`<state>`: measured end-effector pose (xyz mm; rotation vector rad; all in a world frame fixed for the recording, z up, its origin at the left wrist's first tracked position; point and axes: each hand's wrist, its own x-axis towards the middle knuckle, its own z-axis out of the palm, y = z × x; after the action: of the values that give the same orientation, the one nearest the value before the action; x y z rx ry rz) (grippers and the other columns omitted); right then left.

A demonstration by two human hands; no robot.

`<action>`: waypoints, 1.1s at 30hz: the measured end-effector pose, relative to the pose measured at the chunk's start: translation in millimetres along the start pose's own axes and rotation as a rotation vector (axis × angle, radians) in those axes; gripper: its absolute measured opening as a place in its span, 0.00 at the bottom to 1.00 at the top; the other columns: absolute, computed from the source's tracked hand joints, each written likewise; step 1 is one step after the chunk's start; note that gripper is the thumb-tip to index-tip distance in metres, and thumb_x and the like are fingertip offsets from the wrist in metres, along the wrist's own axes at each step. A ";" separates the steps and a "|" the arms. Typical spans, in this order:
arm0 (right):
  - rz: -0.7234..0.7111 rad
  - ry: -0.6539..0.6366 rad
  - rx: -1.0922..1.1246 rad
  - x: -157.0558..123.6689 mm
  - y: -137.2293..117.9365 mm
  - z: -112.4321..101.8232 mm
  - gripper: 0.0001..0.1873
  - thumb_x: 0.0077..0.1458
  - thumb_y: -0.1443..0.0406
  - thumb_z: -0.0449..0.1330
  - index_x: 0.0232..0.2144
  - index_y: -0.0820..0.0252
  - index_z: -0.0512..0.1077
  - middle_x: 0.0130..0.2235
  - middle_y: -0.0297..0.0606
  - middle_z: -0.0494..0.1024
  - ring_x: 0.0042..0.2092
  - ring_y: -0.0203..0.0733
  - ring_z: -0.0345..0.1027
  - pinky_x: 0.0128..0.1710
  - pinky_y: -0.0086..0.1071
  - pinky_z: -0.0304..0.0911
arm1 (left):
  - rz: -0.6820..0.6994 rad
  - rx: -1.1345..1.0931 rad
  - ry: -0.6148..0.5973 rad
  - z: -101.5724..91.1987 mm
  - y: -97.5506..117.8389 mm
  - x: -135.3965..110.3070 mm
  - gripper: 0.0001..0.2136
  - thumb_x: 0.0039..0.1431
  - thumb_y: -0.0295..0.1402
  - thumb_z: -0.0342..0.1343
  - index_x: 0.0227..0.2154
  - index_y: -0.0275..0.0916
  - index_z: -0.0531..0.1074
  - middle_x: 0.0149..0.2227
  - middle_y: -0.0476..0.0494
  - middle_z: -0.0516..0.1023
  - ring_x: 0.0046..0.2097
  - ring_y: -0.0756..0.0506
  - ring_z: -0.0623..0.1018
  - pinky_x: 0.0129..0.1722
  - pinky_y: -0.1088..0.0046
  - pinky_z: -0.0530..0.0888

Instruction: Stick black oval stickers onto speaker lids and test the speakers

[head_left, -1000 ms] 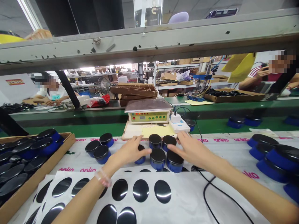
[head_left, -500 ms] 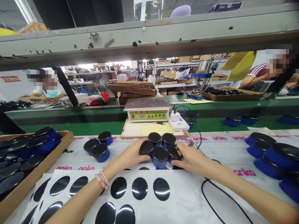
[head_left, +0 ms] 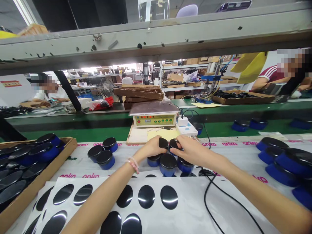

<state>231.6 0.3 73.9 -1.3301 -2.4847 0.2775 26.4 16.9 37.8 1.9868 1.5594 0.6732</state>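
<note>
In the middle of the bench, several round blue pieces with glossy black tops stand in a tight cluster. My left hand [head_left: 151, 148] has its thumb and fingers around the back left piece [head_left: 163, 143]. Around the back right piece [head_left: 174, 143], partly hidden by the fingers, curls my right hand [head_left: 191, 150]. The front piece [head_left: 168, 165] stands untouched between the side pieces. Below my left wrist, the left piece [head_left: 153, 161] is partly covered; the right piece [head_left: 185, 165] sits under my right hand. White sheets [head_left: 190, 201] with black discs [head_left: 146, 196] lie nearer me.
A cardboard tray [head_left: 69, 149] of similar pieces is at left, with three loose pieces [head_left: 105, 159] beside it. More are stacked at right [head_left: 292, 162]. Behind are a control box [head_left: 156, 119], a power strip [head_left: 187, 130] and a green conveyor [head_left: 107, 122]. A black cable [head_left: 206, 195] loops at right.
Both my hands have shifted from the cluster's side pieces to its two back pieces, moving inward and away from me. The side pieces are released and stand in the cluster.
</note>
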 end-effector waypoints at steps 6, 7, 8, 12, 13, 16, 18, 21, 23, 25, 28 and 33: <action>0.024 0.133 0.103 -9.9 -1.9 -8.4 0.13 0.59 0.54 0.50 0.35 0.57 0.62 0.29 0.34 0.68 0.31 0.41 0.64 0.30 0.33 0.57 | 0.150 0.009 0.210 -0.1 26.0 -10.7 0.25 0.48 0.33 0.63 0.50 0.37 0.65 0.50 0.39 0.72 0.51 0.40 0.72 0.54 0.59 0.68; 0.011 0.163 0.135 -13.4 -5.4 -12.5 0.16 0.59 0.53 0.49 0.42 0.57 0.62 0.32 0.35 0.69 0.34 0.42 0.66 0.33 0.33 0.60 | 0.200 0.003 0.245 -3.7 35.8 -18.7 0.28 0.46 0.31 0.63 0.52 0.38 0.64 0.53 0.39 0.69 0.54 0.39 0.70 0.57 0.60 0.66; -0.012 0.196 0.177 -16.6 -10.2 -16.7 0.20 0.59 0.52 0.50 0.47 0.57 0.60 0.35 0.36 0.69 0.37 0.42 0.67 0.37 0.34 0.61 | 0.244 -0.003 0.263 -7.4 46.2 -26.9 0.31 0.44 0.30 0.63 0.54 0.40 0.62 0.55 0.40 0.67 0.56 0.39 0.69 0.58 0.62 0.65; -0.077 0.282 0.423 -23.1 -32.3 -27.6 0.22 0.55 0.53 0.54 0.50 0.55 0.62 0.39 0.38 0.70 0.39 0.42 0.67 0.41 0.35 0.63 | 0.316 -0.009 0.262 -17.7 80.4 -53.7 0.40 0.43 0.32 0.64 0.60 0.41 0.51 0.52 0.42 0.72 0.53 0.38 0.72 0.52 0.62 0.69; -0.069 0.286 0.467 -23.2 -36.1 -27.6 0.20 0.55 0.54 0.55 0.47 0.55 0.63 0.37 0.36 0.69 0.36 0.41 0.66 0.39 0.34 0.64 | 0.321 0.014 0.274 -18.3 84.9 -58.3 0.39 0.44 0.32 0.63 0.59 0.41 0.51 0.51 0.42 0.73 0.51 0.38 0.73 0.51 0.61 0.70; -0.030 0.296 0.525 -21.6 -41.0 -20.3 0.14 0.53 0.56 0.55 0.40 0.56 0.66 0.29 0.31 0.63 0.30 0.37 0.60 0.30 0.30 0.60 | 0.338 0.146 0.321 -14.1 89.2 -68.1 0.31 0.46 0.32 0.63 0.54 0.41 0.58 0.52 0.42 0.71 0.48 0.38 0.74 0.48 0.61 0.70; -0.025 0.310 0.561 -20.6 -42.0 -12.2 0.11 0.53 0.57 0.55 0.36 0.56 0.65 0.28 0.30 0.60 0.29 0.36 0.57 0.28 0.30 0.57 | 0.333 0.232 0.329 -7.5 87.8 -73.1 0.30 0.46 0.33 0.63 0.53 0.42 0.59 0.54 0.42 0.70 0.46 0.39 0.74 0.46 0.62 0.71; -0.048 0.291 0.581 -21.7 -43.4 -4.7 0.10 0.55 0.56 0.53 0.34 0.56 0.64 0.29 0.30 0.59 0.30 0.36 0.58 0.28 0.29 0.57 | 0.329 0.340 0.351 0.6 81.6 -79.0 0.34 0.49 0.34 0.62 0.57 0.41 0.54 0.51 0.41 0.72 0.44 0.39 0.73 0.43 0.63 0.71; -0.072 0.239 0.509 -24.4 -40.2 -6.7 0.13 0.56 0.53 0.53 0.37 0.55 0.63 0.30 0.31 0.61 0.32 0.38 0.61 0.30 0.30 0.59 | 0.337 0.413 0.367 -1.4 71.3 -81.1 0.35 0.51 0.35 0.60 0.60 0.42 0.51 0.49 0.42 0.72 0.45 0.39 0.73 0.45 0.63 0.71; -0.039 0.175 0.383 -27.8 -29.1 -12.9 0.19 0.54 0.47 0.53 0.38 0.54 0.61 0.30 0.32 0.65 0.31 0.40 0.63 0.29 0.32 0.59 | 0.267 0.464 0.393 -12.4 51.7 -81.4 0.34 0.53 0.38 0.58 0.61 0.43 0.50 0.50 0.42 0.71 0.48 0.40 0.72 0.48 0.64 0.70; 0.157 0.055 0.210 -32.6 2.1 -19.2 0.22 0.54 0.42 0.50 0.33 0.54 0.58 0.26 0.33 0.69 0.25 0.40 0.62 0.23 0.32 0.55 | 0.038 0.491 0.451 -39.9 4.6 -80.9 0.26 0.54 0.40 0.56 0.54 0.37 0.59 0.47 0.38 0.73 0.48 0.39 0.74 0.50 0.62 0.70; 0.276 -0.169 0.154 -38.4 46.7 -2.4 0.20 0.53 0.46 0.52 0.27 0.54 0.55 0.22 0.32 0.68 0.19 0.38 0.60 0.19 0.31 0.50 | -0.108 0.583 0.404 -73.9 -71.3 -86.2 0.23 0.49 0.37 0.58 0.48 0.34 0.66 0.42 0.35 0.76 0.51 0.33 0.72 0.62 0.48 0.52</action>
<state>288.6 -5.9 54.7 -1.6411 -2.3486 0.6545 -92.1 -45.7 39.2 2.2362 2.2987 0.6561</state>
